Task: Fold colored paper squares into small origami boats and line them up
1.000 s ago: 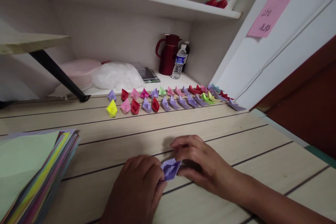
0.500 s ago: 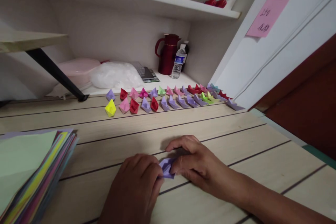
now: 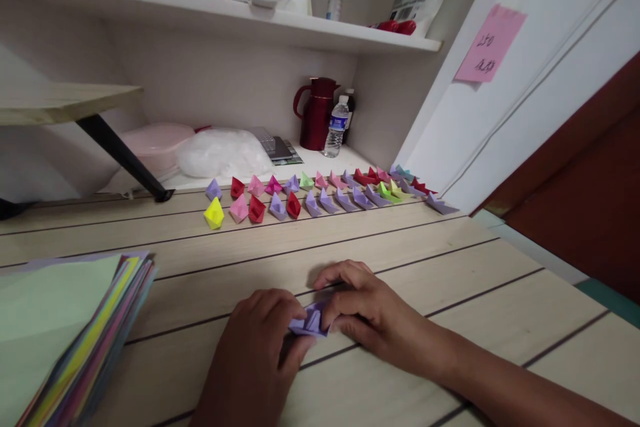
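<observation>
A small purple folded paper boat (image 3: 313,321) lies between my two hands, low over the wooden tabletop (image 3: 400,247). My left hand (image 3: 260,340) pinches its left end between thumb and fingers. At its right end, my right hand (image 3: 365,310) grips the paper with thumb and index finger, the other fingers curled above and behind it. Part of the boat's right side is hidden by the right fingertips. Beyond my hands stand two rows of finished paper boats, among them a yellow one (image 3: 214,213), a red one (image 3: 293,205) and several purple ones (image 3: 345,199).
A stack of coloured paper (image 3: 65,327) lies at the left. Behind the boats are a plastic bag (image 3: 225,153), a dark red jug (image 3: 317,113) and a water bottle (image 3: 336,127). A black bracket leg (image 3: 123,157) meets the table at the back left.
My left thumb has moved away from the left fingers, showing more of the boat's left end. Both hands stay on the boat. The camera view has tilted up slightly.
</observation>
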`<state>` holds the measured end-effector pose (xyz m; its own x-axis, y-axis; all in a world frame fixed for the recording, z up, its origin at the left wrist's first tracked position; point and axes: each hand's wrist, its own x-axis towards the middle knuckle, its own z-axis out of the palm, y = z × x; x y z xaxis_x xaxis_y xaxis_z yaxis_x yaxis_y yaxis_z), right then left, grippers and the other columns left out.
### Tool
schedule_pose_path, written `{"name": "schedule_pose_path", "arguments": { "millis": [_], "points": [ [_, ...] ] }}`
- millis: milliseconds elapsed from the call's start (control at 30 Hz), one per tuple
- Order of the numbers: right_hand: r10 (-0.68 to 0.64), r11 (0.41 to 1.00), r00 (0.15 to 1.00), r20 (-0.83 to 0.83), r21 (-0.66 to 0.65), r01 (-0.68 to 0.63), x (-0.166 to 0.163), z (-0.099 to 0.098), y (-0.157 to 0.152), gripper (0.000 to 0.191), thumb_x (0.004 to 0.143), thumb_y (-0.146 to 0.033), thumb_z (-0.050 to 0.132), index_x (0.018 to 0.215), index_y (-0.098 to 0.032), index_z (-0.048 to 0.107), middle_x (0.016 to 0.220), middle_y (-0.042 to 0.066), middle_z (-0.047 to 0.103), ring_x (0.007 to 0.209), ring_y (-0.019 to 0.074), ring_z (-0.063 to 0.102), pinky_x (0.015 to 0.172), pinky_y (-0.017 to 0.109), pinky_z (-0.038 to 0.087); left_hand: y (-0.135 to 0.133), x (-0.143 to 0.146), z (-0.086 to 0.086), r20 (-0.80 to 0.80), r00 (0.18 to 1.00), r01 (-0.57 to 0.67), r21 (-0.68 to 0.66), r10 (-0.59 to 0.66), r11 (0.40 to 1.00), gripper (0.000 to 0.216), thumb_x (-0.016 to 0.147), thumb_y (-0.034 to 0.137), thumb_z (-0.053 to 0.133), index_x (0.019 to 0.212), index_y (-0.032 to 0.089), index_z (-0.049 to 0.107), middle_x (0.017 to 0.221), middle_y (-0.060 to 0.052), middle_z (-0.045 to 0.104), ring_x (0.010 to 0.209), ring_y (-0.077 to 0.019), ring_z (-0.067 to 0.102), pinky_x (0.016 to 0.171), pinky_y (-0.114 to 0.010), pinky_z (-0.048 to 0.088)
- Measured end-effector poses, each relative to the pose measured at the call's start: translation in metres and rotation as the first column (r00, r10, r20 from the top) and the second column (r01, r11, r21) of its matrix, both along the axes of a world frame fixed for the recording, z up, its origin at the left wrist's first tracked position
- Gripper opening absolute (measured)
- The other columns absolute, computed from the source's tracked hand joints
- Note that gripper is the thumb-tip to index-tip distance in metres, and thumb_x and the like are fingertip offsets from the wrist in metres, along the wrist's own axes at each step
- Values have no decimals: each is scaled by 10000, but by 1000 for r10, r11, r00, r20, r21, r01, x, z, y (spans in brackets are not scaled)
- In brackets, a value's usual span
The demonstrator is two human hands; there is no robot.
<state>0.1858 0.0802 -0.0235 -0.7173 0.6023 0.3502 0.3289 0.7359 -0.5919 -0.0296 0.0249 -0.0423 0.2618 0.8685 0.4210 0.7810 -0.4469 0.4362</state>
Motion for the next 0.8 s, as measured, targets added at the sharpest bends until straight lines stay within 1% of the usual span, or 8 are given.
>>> {"name": "schedule_pose_path", "arguments": {
  "millis": [67,200,300,333,433,567,700,800],
  "points": [
    [0,1000,1000,-2,-5,0,0,0,0,100,926,-203,638,877,-243,716,1172,51,609,1128,214,568,990,387,367,1,0,-1,44,999,-30,-39,31,999,228,714,163,763,882,280,662,968,11,698,923,-212,651,810,-383,518],
    [-4,1000,1000,-17,-25,3,-1,-1,1,76,913,-186,661,895,-241,711,1161,41,625,1126,199,576,995,375,356,1,1,-3,67,996,-48,-106,56,993,192,700,163,743,820,308,705,1025,19,698,967,-221,648,852,-415,503],
    [12,999,999,-33,-36,-14,-2,-2,2,39,898,-193,689,903,-231,681,1077,21,661,1075,184,597,981,363,357,1,1,-3,73,995,-55,-104,63,993,148,730,188,706,802,317,713,1047,22,697,982,-221,649,863,-425,500],
    [10,999,999,-37,-48,-12,-2,-3,2,53,886,-198,707,903,-227,666,1034,13,672,1047,181,603,969,360,362,2,0,-4,72,996,-49,-104,57,993,136,745,199,690,802,319,715,1050,22,696,985,-220,650,864,-426,502],
    [-30,995,998,-47,-94,25,-1,-5,3,140,845,-220,757,894,-217,626,946,1,677,971,180,607,918,350,379,3,-2,-4,55,998,-20,-122,27,992,125,786,237,648,821,332,722,1066,19,695,995,-220,651,867,-434,509],
    [-88,989,995,-47,-124,82,0,-4,3,160,833,-260,772,850,-214,619,873,-7,654,887,177,589,859,334,390,3,-2,-2,43,998,-32,-146,38,989,139,807,236,613,809,320,724,1079,3,689,1005,-220,646,878,-438,511],
    [-137,980,990,-36,-150,130,-2,1,1,169,799,-206,795,818,-211,627,810,-21,617,831,165,563,811,304,394,2,-2,-2,39,999,-26,-141,32,990,153,815,226,596,803,310,723,1084,-9,684,1002,-221,644,871,-441,516],
    [-164,975,986,-23,-158,158,-4,4,-1,136,825,-181,756,795,-209,626,782,-25,605,807,158,557,792,295,391,2,-1,-2,36,999,-35,-145,40,989,152,810,219,598,795,305,723,1097,-15,680,1012,-233,642,867,-461,518]
  ]
}}
